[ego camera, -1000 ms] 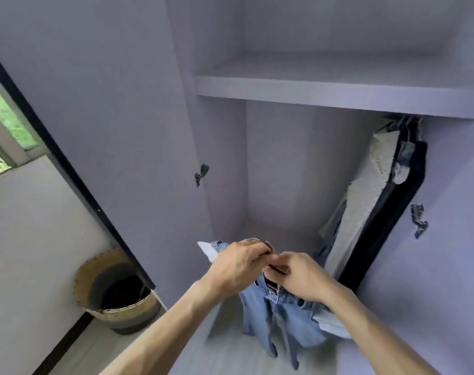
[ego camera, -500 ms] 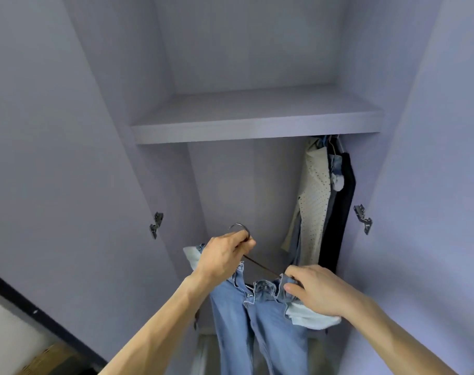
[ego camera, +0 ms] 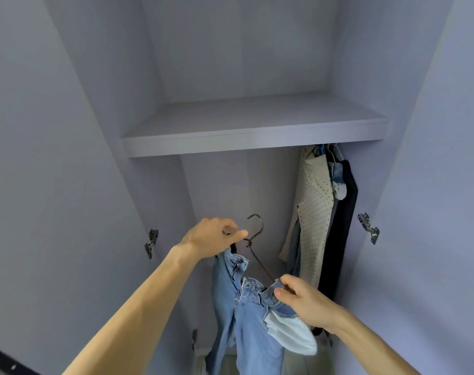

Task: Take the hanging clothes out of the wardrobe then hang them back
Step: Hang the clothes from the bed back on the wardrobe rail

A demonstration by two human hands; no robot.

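left hand (ego camera: 212, 236) gripping hanger (ego camera: 254, 239), right hand (ego camera: 304, 301) pinching jeans (ego camera: 246, 315) waistband

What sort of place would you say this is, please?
Probably a household wardrobe, doors open: a shelf spans it, hanging clothes crowd the right side beneath, and door hinges sit on both sides.
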